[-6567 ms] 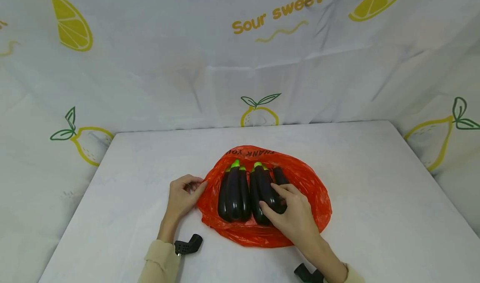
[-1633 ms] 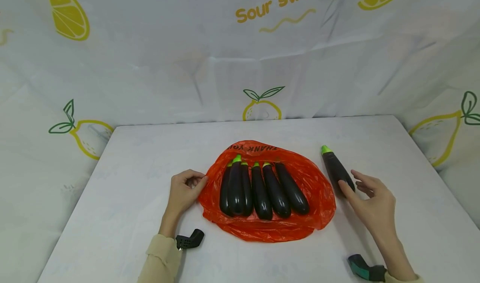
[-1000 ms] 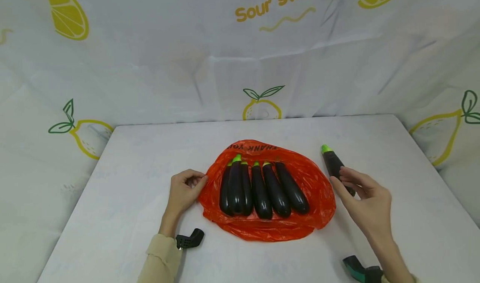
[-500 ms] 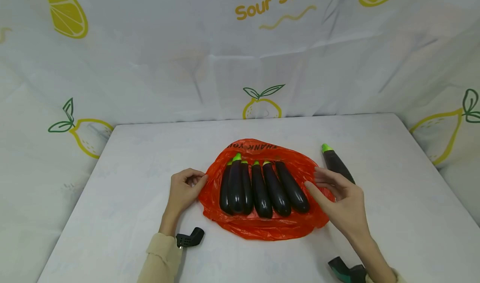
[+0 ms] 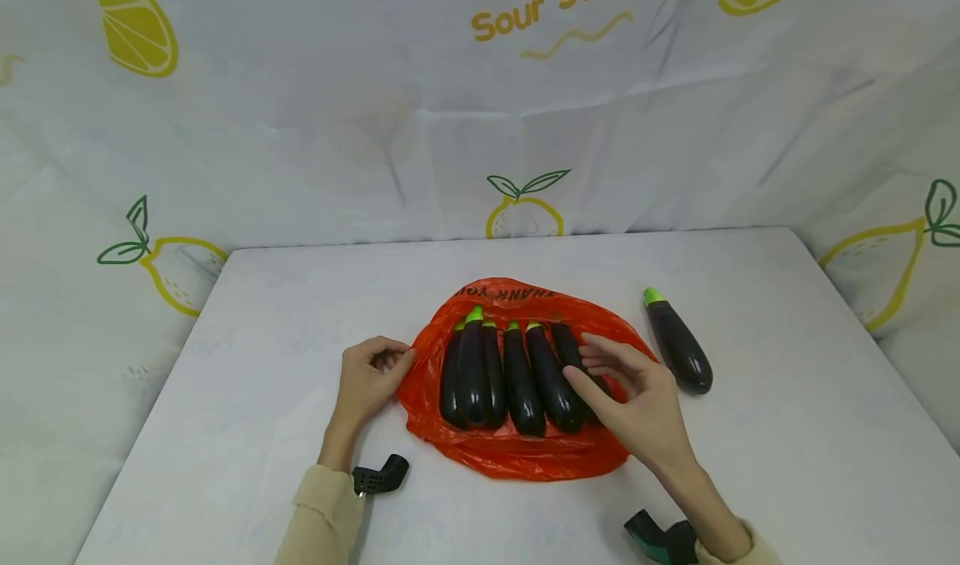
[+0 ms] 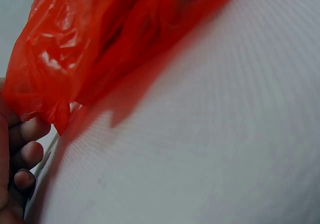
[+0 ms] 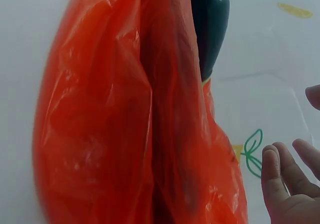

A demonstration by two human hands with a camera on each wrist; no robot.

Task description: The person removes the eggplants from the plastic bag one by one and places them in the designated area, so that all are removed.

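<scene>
A crumpled red plastic bag [image 5: 517, 467] lies open at mid-table, several dark eggplants [image 5: 471, 373] side by side on it. My left hand [image 5: 369, 382] pinches the bag's left edge; in the left wrist view, curled fingers [image 6: 29, 154] show by the red plastic [image 6: 60, 54]. My right hand [image 5: 637, 398] hovers over the bag's right side, thumb and fingers apart, partly hiding the rightmost eggplant [image 5: 567, 350] there. Whether it touches that eggplant I cannot tell. A single eggplant [image 5: 678, 348] with a green cap lies on the table, right of the bag.
The white table [image 5: 300, 298] reaches back to a white curtain [image 5: 315, 165] printed with lemons. Black wrist-worn devices sit at the left wrist [image 5: 381, 475] and right wrist [image 5: 662, 538].
One eggplant from the bag now lies on the table at right. The right hand has let go of it and swung left over the bag. The left hand keeps its place.
</scene>
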